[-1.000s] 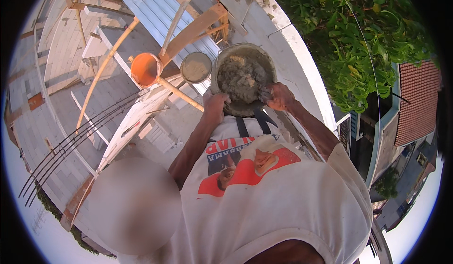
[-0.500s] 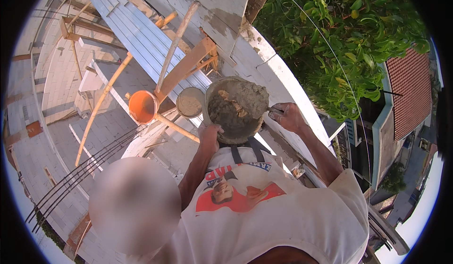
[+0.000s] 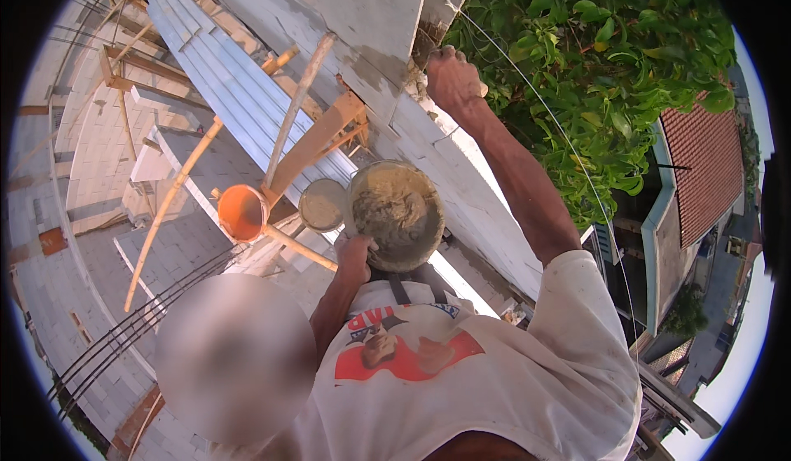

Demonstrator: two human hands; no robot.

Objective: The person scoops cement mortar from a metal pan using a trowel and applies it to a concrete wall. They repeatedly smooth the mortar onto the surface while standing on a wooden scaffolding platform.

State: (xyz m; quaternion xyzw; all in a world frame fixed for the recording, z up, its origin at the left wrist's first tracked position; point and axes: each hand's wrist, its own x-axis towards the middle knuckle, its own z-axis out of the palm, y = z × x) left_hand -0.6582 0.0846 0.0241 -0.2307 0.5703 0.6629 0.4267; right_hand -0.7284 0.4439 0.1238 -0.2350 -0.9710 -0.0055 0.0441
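Note:
My left hand [image 3: 356, 251] grips the left rim of a round bucket [image 3: 424, 230] holding grey mortar [image 3: 392, 201], held low in front of my shirt. My right hand [image 3: 449, 78] is raised to the top centre, closed beside the corner of a grey wall panel [image 3: 391, 4] with rough, damp patches under it; what the fingers hold is hidden. A thin string [image 3: 540, 98] runs from that corner past my right forearm. A smaller round pail [image 3: 321, 205] of grey material stands just left of the bucket, and an orange bucket [image 3: 239, 212] further left.
Left lie a corrugated metal sheet [image 3: 214, 57], bamboo poles [image 3: 177, 193], timber [image 3: 321, 140], block walls and steel bars [image 3: 124, 341]. A long white wall ledge [image 3: 494, 247] runs beside me, with dense foliage [image 3: 597, 65] and a tiled roof [image 3: 709, 164] beyond it on the right.
My right hand has left the mortar bucket, where it carried a mound of mortar, and moved up to the panel corner. The bucket in my left hand sits lower in view.

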